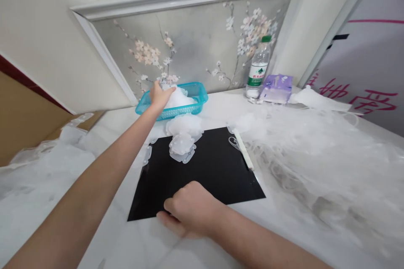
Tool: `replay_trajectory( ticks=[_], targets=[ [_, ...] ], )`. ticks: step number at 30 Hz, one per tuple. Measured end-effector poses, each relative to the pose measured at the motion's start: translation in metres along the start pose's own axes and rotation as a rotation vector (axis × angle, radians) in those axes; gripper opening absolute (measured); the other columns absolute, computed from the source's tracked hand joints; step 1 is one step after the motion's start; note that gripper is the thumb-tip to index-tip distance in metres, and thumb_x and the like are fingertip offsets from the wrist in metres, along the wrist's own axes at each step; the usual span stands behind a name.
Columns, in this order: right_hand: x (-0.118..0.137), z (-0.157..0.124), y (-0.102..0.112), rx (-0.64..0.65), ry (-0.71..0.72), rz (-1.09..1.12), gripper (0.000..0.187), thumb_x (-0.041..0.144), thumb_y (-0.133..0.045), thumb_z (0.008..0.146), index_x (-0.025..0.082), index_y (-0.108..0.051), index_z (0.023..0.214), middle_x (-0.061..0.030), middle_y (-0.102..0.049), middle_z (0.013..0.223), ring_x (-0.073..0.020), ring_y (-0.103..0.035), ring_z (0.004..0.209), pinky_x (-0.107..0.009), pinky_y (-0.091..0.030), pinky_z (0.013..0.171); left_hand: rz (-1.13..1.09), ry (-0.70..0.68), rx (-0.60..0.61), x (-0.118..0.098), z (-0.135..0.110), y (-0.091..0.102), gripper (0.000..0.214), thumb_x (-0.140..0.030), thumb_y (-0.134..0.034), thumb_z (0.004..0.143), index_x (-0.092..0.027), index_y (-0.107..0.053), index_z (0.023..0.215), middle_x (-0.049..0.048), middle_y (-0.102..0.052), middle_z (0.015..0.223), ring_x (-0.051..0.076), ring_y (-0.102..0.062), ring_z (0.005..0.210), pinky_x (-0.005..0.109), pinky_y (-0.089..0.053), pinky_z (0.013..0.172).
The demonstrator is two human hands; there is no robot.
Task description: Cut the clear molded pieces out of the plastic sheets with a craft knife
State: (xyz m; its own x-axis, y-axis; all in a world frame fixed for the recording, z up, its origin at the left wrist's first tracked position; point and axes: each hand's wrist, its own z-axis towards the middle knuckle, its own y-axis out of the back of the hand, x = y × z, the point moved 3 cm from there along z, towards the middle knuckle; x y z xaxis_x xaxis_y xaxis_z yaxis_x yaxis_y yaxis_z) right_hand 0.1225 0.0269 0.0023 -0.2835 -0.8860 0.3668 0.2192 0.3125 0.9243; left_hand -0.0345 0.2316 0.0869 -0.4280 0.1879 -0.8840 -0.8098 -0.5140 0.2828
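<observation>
My left hand [160,96] reaches into a teal plastic basket [198,96], its fingers pressed into a heap of white tulle [179,98]. Whether those fingers grip the tulle is hidden. My right hand [189,210] rests with curled fingers on the near edge of a black mat [205,172], holding nothing visible. Gathered white lace-edged fabric pieces [183,138] lie across the mat's far edge, between the basket and my right hand. A narrow white ruler [243,149] lies along the mat's right edge.
A large mass of white tulle [309,164] covers the table's right side, and more [38,168] spreads at the left. A water bottle [258,67] and a purple tissue pack [276,89] stand against the floral wall panel [189,46].
</observation>
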Motion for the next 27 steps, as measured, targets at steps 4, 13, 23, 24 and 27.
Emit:
replay_trajectory(
  ticks=[4,13,23,24,27],
  targets=[
    [0.0,0.0,0.003,0.001,0.007,-0.004,0.034,0.032,-0.04,0.089,0.016,-0.058,0.066,-0.0017,-0.064,0.061,-0.0117,-0.057,0.053,-0.025,-0.016,0.044,0.231,-0.166,0.043,0.004,-0.024,0.006,0.032,-0.023,-0.056,0.077,-0.017,-0.054,0.109,0.0083,-0.04,0.137,0.026,-0.023,0.133,0.038,-0.009,0.11],
    [-0.002,-0.001,0.0,-0.034,0.011,-0.014,0.035,0.032,-0.04,0.09,0.016,-0.057,0.064,-0.0004,-0.064,0.061,-0.0103,-0.055,0.051,-0.024,-0.017,0.045,0.604,-0.135,0.81,0.026,-0.098,0.009,0.089,-0.052,-0.074,0.055,-0.02,-0.044,0.133,0.0154,-0.027,0.148,0.037,-0.018,0.136,0.05,-0.014,0.107],
    [-0.006,-0.002,0.005,-0.025,-0.017,-0.014,0.034,0.029,-0.039,0.09,0.015,-0.059,0.066,-0.0017,-0.065,0.062,-0.0121,-0.058,0.053,-0.027,-0.014,0.044,0.382,-0.14,0.391,0.031,-0.109,0.02,0.04,-0.038,-0.063,0.073,-0.019,-0.064,0.108,0.0074,-0.063,0.115,0.026,-0.055,0.108,0.033,-0.036,0.098],
    [-0.006,-0.002,0.005,-0.031,-0.015,-0.017,0.034,0.028,-0.039,0.09,0.015,-0.059,0.065,-0.0015,-0.065,0.062,-0.0122,-0.058,0.053,-0.027,-0.014,0.043,0.372,-0.14,0.352,0.03,-0.111,0.022,0.036,-0.038,-0.062,0.074,-0.02,-0.064,0.105,0.0064,-0.064,0.112,0.024,-0.056,0.105,0.032,-0.038,0.096],
    [-0.006,-0.002,0.006,-0.022,-0.022,-0.018,0.034,0.028,-0.039,0.091,0.015,-0.058,0.066,-0.0016,-0.065,0.063,-0.0126,-0.059,0.054,-0.027,-0.013,0.043,0.181,-0.083,0.21,0.023,-0.118,0.029,0.034,-0.035,-0.062,0.075,-0.02,-0.061,0.105,0.0047,-0.064,0.11,0.02,-0.058,0.101,0.028,-0.043,0.089]
  ],
)
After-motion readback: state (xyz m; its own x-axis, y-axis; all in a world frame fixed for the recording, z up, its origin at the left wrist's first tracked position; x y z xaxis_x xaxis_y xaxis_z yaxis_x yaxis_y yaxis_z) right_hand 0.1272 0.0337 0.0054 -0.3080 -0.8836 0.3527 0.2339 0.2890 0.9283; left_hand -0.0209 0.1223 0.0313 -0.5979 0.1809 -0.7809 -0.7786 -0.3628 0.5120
